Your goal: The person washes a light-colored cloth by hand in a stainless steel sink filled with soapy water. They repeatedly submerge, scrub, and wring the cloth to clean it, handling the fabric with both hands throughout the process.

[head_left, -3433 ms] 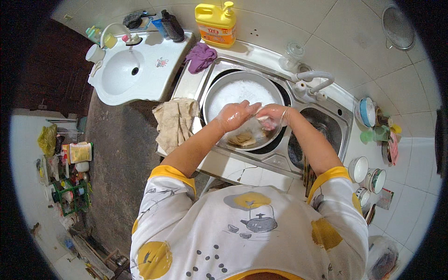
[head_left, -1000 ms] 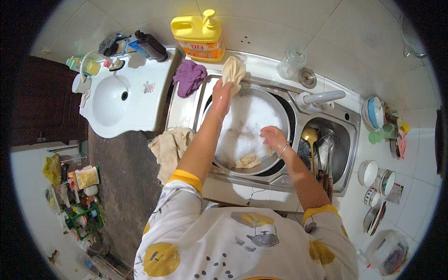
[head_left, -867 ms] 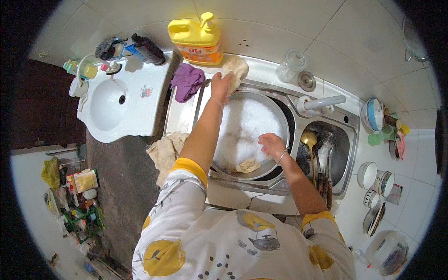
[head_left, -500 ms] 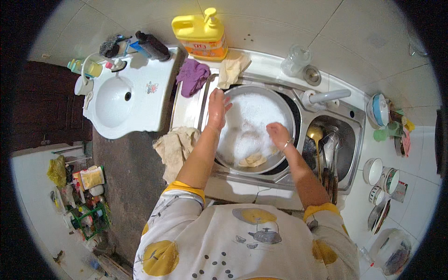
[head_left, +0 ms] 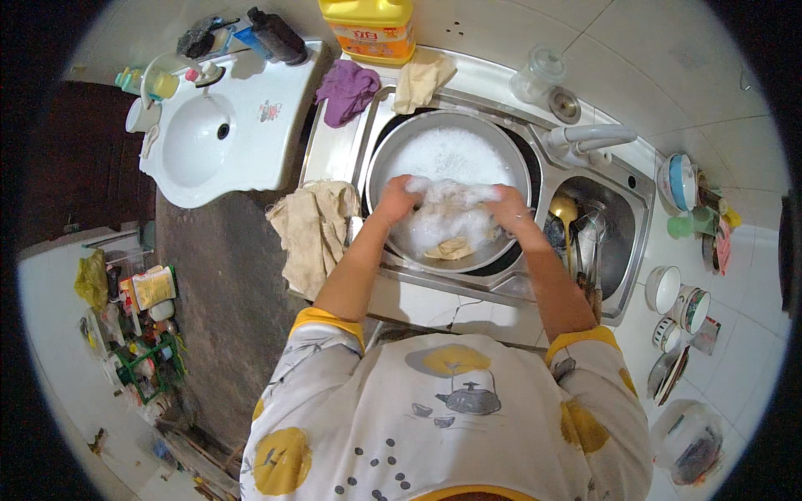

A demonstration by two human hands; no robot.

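A large round metal basin [head_left: 511, 160] of white suds [head_left: 451, 152] sits in the left sink bowl. My left hand [head_left: 399, 199] and my right hand [head_left: 508, 209] are inside it, at its left and right sides. Between them stretches a wet, foam-covered beige cloth [head_left: 455, 215], with my fingers closed on its two ends. The fingertips are partly hidden by foam. A beige fold of cloth [head_left: 451, 249] shows at the near side of the basin, against the wall. I cannot tell whether it belongs to the same piece.
A beige cloth [head_left: 313, 234] hangs over the counter's left edge. Behind the basin lie a purple cloth [head_left: 347, 90] and a cream cloth [head_left: 422, 79] near a yellow jug [head_left: 372, 33]. The right sink bowl [head_left: 622, 259] holds a golden ladle [head_left: 565, 213] below the faucet [head_left: 593, 135]. Bowls [head_left: 662, 288] stand right.
Both hands have gone down into the suds and closed on the cloth, drawing it up between them with foam on it. The whole view has shifted, so the sink sits higher.
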